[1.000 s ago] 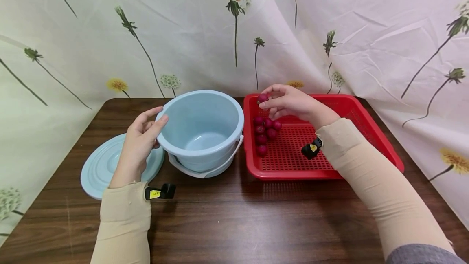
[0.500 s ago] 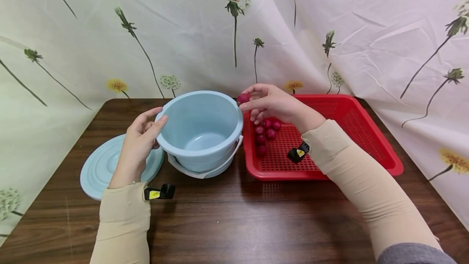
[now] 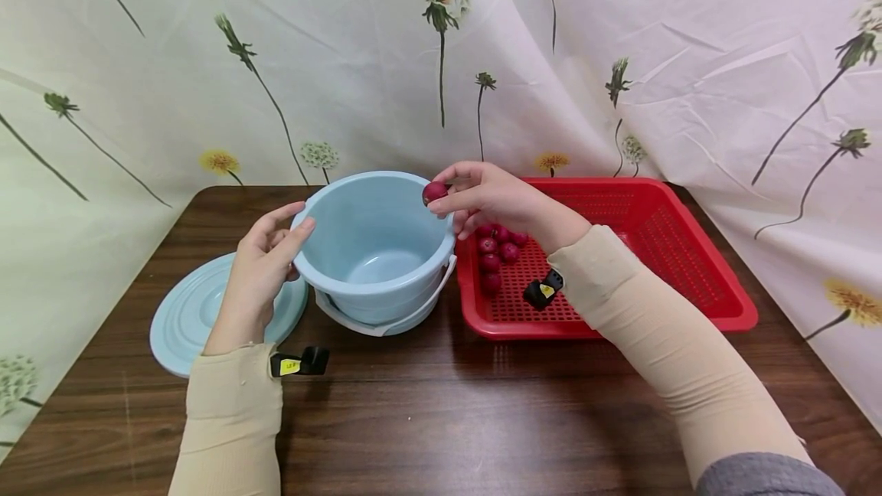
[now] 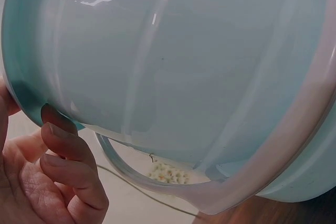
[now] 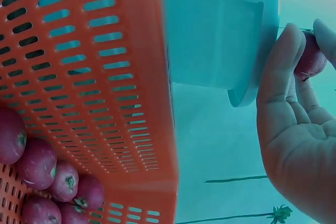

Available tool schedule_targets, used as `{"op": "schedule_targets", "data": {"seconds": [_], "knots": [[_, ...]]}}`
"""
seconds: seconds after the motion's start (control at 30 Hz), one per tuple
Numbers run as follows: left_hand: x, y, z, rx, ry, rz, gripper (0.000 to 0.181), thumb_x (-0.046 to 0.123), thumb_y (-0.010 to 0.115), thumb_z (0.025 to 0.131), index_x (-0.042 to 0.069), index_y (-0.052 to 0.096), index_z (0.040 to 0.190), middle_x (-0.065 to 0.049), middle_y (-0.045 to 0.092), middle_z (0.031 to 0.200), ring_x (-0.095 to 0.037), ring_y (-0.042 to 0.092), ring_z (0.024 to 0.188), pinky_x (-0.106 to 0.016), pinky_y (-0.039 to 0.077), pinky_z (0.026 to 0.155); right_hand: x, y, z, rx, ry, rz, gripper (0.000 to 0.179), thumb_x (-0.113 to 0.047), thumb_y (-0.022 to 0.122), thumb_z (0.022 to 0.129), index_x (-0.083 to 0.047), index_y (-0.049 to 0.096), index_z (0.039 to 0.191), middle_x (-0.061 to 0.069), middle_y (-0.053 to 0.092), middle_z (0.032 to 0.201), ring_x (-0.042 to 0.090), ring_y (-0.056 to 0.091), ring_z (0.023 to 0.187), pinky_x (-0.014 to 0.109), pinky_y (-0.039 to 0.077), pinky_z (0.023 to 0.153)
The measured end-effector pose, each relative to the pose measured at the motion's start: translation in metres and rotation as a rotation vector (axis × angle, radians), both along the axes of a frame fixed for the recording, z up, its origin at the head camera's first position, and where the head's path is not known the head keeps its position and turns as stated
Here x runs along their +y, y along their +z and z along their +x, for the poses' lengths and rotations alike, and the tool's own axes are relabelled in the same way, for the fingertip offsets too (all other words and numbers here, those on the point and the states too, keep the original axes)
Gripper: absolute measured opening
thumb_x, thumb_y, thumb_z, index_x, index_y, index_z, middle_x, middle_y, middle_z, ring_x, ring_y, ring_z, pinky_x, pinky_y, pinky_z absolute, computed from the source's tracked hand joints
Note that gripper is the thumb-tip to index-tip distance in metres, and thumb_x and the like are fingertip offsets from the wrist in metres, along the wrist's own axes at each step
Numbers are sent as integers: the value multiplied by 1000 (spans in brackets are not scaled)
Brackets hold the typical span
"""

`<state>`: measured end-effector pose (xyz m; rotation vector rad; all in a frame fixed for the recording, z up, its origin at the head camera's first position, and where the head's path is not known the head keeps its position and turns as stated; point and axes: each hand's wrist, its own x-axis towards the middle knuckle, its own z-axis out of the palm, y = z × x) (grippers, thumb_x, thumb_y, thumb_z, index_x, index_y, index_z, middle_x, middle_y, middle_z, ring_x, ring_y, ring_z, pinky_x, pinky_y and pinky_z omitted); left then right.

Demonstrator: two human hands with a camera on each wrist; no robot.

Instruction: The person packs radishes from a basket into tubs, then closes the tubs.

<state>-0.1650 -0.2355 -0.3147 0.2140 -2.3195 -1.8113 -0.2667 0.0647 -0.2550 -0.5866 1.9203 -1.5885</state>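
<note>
My left hand (image 3: 256,270) holds the near-left rim of a light blue bucket (image 3: 375,298), thumb over the rim. In the left wrist view, curled fingers (image 4: 73,182) lie beneath the bucket's side. Between thumb and fingertips my right hand (image 3: 496,201) pinches a small round red radish (image 3: 434,193). That radish is over the bucket's right rim, at the edge of the opening. Several more radishes (image 3: 490,259) are gathered at the left end of a red plastic basket (image 3: 551,329), partly hidden by the right hand. The bucket's visible floor is bare.
A round light blue lid (image 3: 175,327) lies on the dark wooden table (image 3: 406,419), left of the bucket and partly behind my left hand. The bucket's handle (image 3: 413,314) hangs down at its front. A flowered cloth (image 3: 365,60) hangs behind the table.
My right hand has moved left from above the basket to the bucket's right rim, carrying the radish. The left hand and bucket have stayed in place.
</note>
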Motion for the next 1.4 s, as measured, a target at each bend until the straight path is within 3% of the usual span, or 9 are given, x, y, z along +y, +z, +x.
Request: {"op": "schedule_targets", "data": {"seconds": [0.87,1.23,1.4], "knots": [[1,0,2,3,-5,23,61,40,67,94,14,48,145,10,59,74,-2,52,58,-17,46,55,3,-4,-3,0,-9,21,44,-12,66,92,2,51,131,5,66,88,17,60,62,31,57,64],[0,0,1,-6,-2,11,61,41,66,94,15,47,146,9,58,76,-3,52,59,-17,46,55,13,-4,-5,-12,-80,23,26,-13,69,92,-4,62,115,4,64,80,19,57,65,30,55,66],[1,0,1,-13,10,-13,61,42,65,95,16,47,146,9,55,73,-4,48,59,-18,43,54,22,-8,-11,-7,-96,43,24,-14,68,93,-3,64,114,5,67,86,19,59,68,30,55,68]]}}
